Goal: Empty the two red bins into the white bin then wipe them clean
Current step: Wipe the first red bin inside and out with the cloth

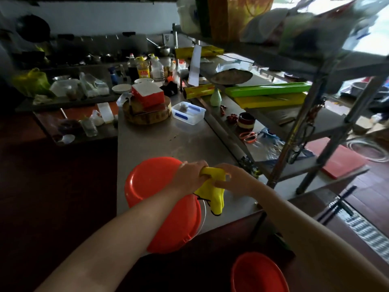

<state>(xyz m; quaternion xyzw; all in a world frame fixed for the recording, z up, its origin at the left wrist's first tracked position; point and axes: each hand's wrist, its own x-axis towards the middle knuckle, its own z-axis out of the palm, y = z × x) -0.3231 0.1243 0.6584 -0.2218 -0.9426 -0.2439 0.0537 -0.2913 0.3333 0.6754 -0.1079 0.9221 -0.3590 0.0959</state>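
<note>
A red bin (151, 186) lies upside down at the near corner of the steel counter (168, 140), its flat base facing up. Both my hands hold a yellow cloth (212, 192) just right of that bin's base. My left hand (189, 175) grips the cloth's top, and my right hand (233, 178) grips it from the right side. The cloth's lower end hangs down over the bin's edge. A second red bin (259, 272) stands upright on the floor below, near the bottom edge of the view. No white bin is in view.
On the counter farther back sit a round wooden block (147, 114) with a red and white box on it and a clear plastic container (188, 112). A metal shelf rack (294, 123) with rolls, scissors and a bowl stands to the right. Bottles and dishes crowd the back.
</note>
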